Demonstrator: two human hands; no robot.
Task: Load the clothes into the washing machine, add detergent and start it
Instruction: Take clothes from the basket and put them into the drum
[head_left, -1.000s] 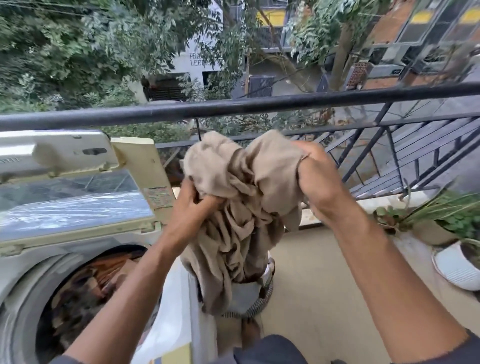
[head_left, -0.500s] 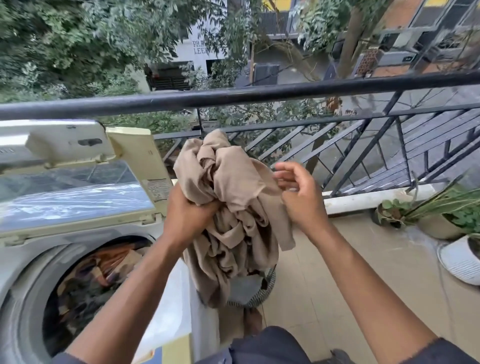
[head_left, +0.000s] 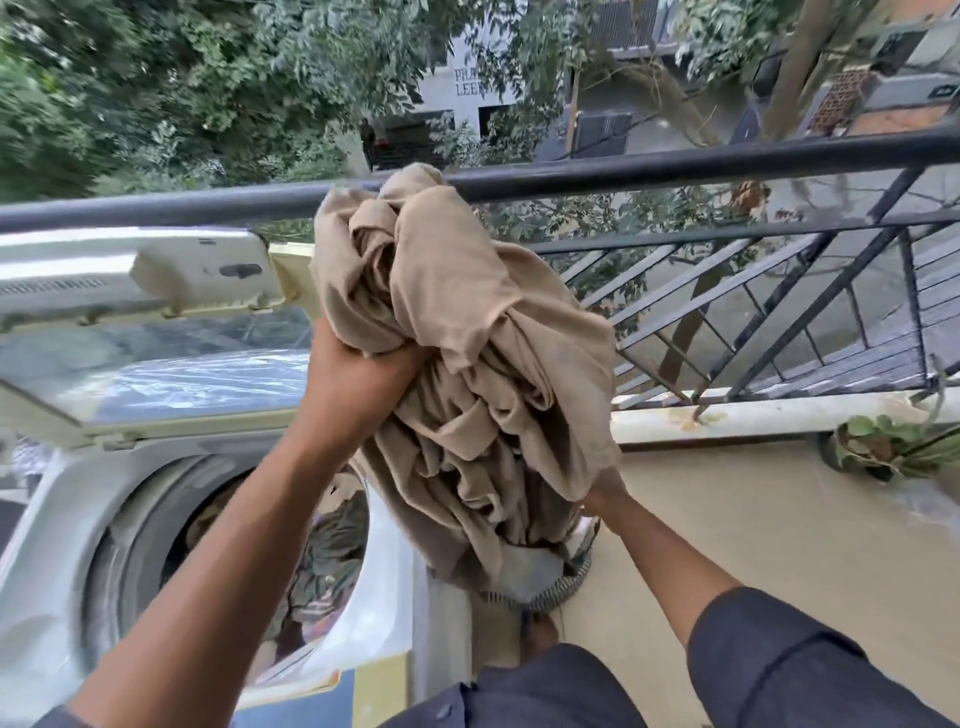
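Hands hold a bunched beige cloth (head_left: 467, 364) just right of the washing machine (head_left: 62, 545): left hand (head_left: 358, 374) grips its middle; right hand (head_left: 602, 491) is mostly hidden beneath, grip unclear.

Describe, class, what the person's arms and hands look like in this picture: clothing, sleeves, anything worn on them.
Both forearms are bare. The right arm comes out of a dark navy sleeve that ends about the elbow. The left arm shows only a sliver of dark fabric at the bottom edge. No gloves, watch or rings show on the left hand; the right hand is mostly hidden by cloth.
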